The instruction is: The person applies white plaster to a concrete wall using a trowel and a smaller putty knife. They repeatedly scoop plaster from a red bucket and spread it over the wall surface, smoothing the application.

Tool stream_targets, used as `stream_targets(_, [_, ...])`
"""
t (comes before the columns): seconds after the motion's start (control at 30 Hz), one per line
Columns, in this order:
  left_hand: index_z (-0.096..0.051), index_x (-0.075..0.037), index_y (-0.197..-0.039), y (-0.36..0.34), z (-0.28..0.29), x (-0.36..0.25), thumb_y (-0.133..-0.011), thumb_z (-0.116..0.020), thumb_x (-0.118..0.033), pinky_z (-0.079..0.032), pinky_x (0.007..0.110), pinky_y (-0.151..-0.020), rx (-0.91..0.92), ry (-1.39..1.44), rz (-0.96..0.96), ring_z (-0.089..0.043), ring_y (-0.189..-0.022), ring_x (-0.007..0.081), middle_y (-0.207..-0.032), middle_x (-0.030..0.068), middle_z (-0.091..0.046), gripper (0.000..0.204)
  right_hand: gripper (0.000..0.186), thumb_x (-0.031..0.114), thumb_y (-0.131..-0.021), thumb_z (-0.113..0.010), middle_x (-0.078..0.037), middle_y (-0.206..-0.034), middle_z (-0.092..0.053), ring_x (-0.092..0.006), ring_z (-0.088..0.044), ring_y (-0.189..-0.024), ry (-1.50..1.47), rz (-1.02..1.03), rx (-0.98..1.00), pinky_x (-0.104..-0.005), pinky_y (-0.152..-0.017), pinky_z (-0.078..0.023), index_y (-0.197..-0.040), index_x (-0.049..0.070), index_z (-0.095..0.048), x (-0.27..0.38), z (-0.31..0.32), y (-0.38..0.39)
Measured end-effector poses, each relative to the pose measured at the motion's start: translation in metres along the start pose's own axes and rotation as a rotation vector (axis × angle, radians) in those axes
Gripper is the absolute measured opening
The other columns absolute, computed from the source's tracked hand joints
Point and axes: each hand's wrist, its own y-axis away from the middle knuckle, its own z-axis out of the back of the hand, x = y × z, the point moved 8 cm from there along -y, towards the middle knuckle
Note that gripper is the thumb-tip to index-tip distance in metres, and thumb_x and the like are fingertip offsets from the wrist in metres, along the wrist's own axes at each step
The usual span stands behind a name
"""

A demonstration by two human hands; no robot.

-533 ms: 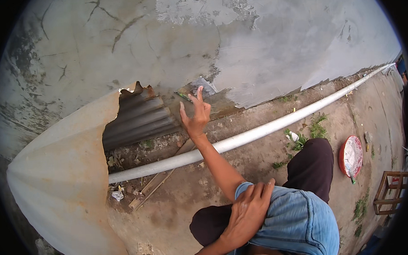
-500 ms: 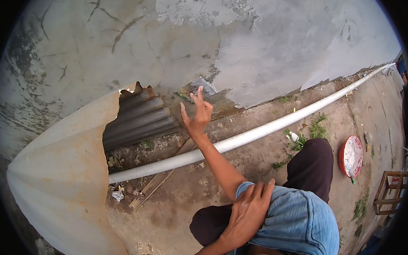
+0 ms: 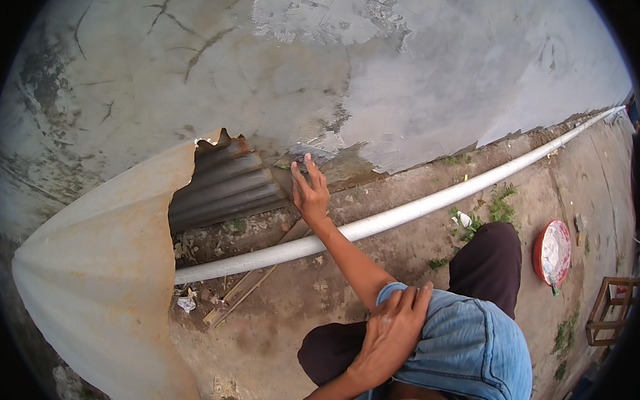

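My right hand [image 3: 311, 200] reaches forward to the foot of the grey wall [image 3: 428, 76], its index and middle fingers extended. Against the wall, a thin flat scraper [image 3: 317, 149], grey with a green edge, lies at those fingertips; the hand appears to hold it, though the thumb's grip is partly hidden. Crossing my body, my left hand [image 3: 393, 328] rests closed over the blue sleeve [image 3: 437, 323] of my right upper arm, fingers curled around it. Paler, smoother plaster covers the wall to the right of the scraper, while bare cracked surface shows to the left.
A rusty corrugated sheet [image 3: 97, 285] bends up at left, with a darker corrugated piece [image 3: 224, 186] behind it. The white pipe [image 3: 391, 217] runs along the ground between me and the wall. A red basin [image 3: 551, 252] of white paste and a wooden frame [image 3: 609, 313] are at right.
My right hand has moved slightly down and closer to the wall's base, its fingers less spread. The scraper has tilted and shows a narrower face. The left hand stays on the sleeve.
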Motion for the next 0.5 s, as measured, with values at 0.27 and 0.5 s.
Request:
stream_targets(0.27, [-0.046,-0.002,-0.138,0.006,-0.008,0.0,-0.083,-0.052,0.003,-0.056,0.04,-0.083,0.117,0.037,0.089,-0.059,-0.109,0.0319,-0.117,0.0148,-0.058,0.055,0.056,0.01,-0.08,-0.073,-0.006,-0.147,-0.046,-0.0266,-0.051,-0.111,0.119,0.089,-0.038,-0.043,-0.099,-0.037,-0.134,0.018,-0.06,0.003,0.009,-0.005])
stream_targets(0.5, [-0.052,0.003,-0.131,0.005,-0.006,-0.007,-0.082,-0.054,0.002,-0.056,0.037,-0.079,0.025,0.014,0.017,-0.061,-0.1,0.0281,-0.112,0.0144,-0.059,0.048,0.06,0.011,-0.08,-0.073,-0.007,-0.146,-0.045,-0.0254,-0.048,-0.116,0.099,0.189,-0.073,-0.0433,-0.1,-0.037,-0.138,0.017,-0.057,-0.002,0.009,-0.02])
